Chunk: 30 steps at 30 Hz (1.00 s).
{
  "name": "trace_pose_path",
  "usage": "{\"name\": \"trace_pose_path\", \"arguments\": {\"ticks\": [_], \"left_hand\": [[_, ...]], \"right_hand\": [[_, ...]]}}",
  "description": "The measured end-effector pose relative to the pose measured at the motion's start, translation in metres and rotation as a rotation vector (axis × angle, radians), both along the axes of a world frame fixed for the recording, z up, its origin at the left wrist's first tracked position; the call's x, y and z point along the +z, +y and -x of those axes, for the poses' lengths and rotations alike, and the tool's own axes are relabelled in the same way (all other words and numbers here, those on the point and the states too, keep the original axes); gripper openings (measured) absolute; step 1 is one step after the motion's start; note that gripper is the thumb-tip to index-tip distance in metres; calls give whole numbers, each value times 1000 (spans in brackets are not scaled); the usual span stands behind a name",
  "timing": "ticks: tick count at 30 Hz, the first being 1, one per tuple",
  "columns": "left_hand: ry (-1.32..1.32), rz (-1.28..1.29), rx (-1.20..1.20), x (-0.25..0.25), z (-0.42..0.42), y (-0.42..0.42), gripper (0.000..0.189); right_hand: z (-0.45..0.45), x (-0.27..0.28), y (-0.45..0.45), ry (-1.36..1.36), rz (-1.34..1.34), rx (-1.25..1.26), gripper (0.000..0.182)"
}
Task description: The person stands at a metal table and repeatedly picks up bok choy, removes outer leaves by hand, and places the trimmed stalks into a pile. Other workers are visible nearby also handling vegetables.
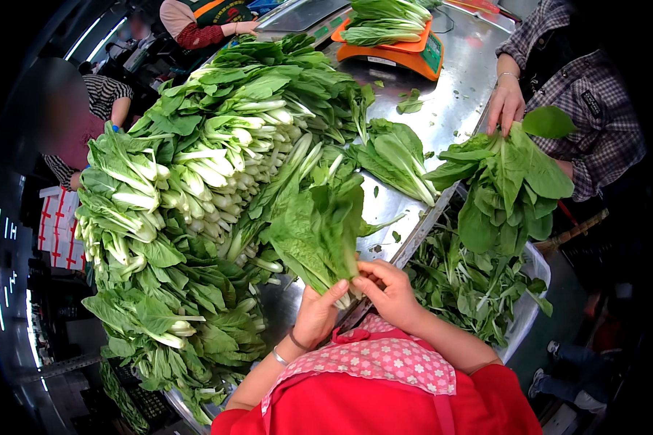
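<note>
Both my hands hold a leafy green bunch (pixel 321 234) by its pale stem end, close to my pink flowered apron. My left hand (pixel 318 312) grips the base from the left, thumb on top. On the other side, the thumb and fingers of my right hand (pixel 386 285) pinch the stems. Its leaves fan out away from me, partly over other greens. A large pile of leafy greens (pixel 212 168), many with white stem ends showing, covers the metal table on the left. Beyond the held bunch lies a loose head of greens (pixel 397 157).
An orange scale (pixel 394 54) carrying greens stands on the metal table (pixel 468 70). At right, another person's hand (pixel 506 106) holds a leafy bunch (pixel 509 179) above a lined bin (pixel 533 288) of loose leaves. Two more people stand across the pile. White boxes (pixel 60 228) sit far left.
</note>
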<state>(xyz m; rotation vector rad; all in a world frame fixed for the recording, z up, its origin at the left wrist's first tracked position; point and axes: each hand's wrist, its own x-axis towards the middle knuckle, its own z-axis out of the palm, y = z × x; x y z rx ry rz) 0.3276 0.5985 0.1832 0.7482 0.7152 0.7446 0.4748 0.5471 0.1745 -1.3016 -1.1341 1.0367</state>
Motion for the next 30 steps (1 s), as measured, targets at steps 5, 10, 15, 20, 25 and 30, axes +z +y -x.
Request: {"name": "trace_pose_path", "arguments": {"ticks": [5,10,15,20,25,30], "left_hand": [[-161,143,-11,17,-3,6,55],[-160,56,60,18,-8,7,48],[-89,61,197,4,-1,8,35],[-201,242,216,8,14,26,34],[-246,234,136,-12,7,23,35],[-235,107,102,2,-1,15,37]], "right_hand": [[7,-1,4,31,-51,116,34],[15,-3,4,91,117,210,34],[5,1,8,-160,46,276,20],[-35,23,19,-487,-148,-157,8],[-59,25,31,-605,-63,-44,14],[-4,30,27,-497,-144,261,38]]}}
